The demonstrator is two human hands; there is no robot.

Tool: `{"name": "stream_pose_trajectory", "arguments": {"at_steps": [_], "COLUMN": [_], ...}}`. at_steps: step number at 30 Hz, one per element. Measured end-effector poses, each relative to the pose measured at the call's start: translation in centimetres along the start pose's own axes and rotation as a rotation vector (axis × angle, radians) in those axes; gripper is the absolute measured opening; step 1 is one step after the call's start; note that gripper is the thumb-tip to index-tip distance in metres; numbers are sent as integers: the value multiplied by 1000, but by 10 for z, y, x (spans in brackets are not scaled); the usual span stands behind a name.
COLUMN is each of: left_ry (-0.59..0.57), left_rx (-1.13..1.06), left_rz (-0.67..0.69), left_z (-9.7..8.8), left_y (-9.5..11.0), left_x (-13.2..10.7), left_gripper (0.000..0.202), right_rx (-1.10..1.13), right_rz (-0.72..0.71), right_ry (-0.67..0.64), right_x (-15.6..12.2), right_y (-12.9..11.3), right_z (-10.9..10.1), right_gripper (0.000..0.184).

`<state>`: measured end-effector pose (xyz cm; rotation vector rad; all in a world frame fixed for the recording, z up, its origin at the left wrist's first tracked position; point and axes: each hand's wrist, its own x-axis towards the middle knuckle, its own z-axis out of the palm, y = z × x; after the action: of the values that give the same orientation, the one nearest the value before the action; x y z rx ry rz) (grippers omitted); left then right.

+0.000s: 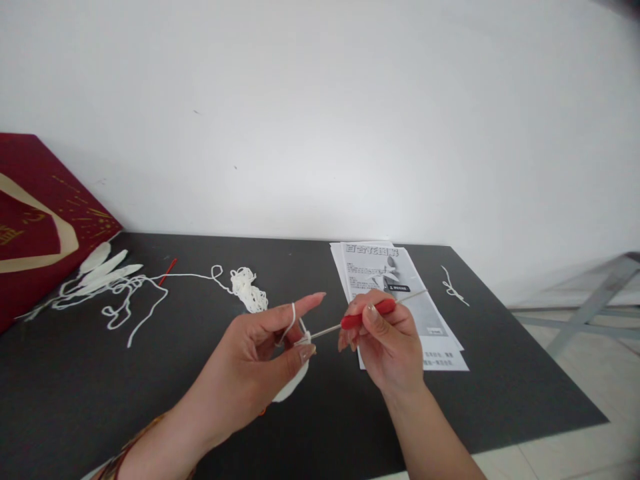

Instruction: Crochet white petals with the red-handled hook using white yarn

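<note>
My left hand [265, 357] pinches a white crochet piece [293, 385] between thumb and fingers, with its lower part hanging below the thumb. White yarn loops round the raised index finger of that hand. In my right hand [390, 340] is a crochet hook [367, 315] with a red handle, held between thumb and fingers. Its metal shaft points left, and the tip meets the white piece beside my left thumb. The exact stitch at the tip is too small to make out.
Printed sheets [435, 313] lie under and behind my right hand. Behind my left hand sits a bundle of white yarn [249, 289]. Farther left are white petal-like pieces [107, 272], a red needle-like tool [171, 270] and a dark red bag [65, 220]. A short yarn scrap [454, 290] lies right.
</note>
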<state>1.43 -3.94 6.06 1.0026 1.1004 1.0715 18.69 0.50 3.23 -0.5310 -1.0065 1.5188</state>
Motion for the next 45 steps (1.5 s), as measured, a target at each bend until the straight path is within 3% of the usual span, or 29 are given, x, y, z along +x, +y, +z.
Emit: {"name": "stream_pose_trajectory", "arguments": {"at_steps": [6,19,25,36,39,45], "left_ry": [17,36,67,112,125,161], "left_rx": [125,178,249,401,462,648], "left_rz": [87,95,171,218,273,396], "left_z": [0,-1,1,-1,-1,2], "left_y": [1,0,-1,-8,-12,-12], "left_x": [1,2,2,3,4,6], "left_gripper": [44,43,23,10,12,39], "right_rx": [-137,-305,-360,-535,-653,-883], "right_rz": [-128,-247,-292,-364,-401,-522], "right_ry": [-40,-49,-61,-95,-130,-233], "right_x": [-4,-5,-7,-16,-17,-19], "right_y": [-6,-13,-14,-15,-19,-24], "right_z": [-6,-7,-8,-5,-2,6], "right_gripper": [11,10,10,12,15,21]}}
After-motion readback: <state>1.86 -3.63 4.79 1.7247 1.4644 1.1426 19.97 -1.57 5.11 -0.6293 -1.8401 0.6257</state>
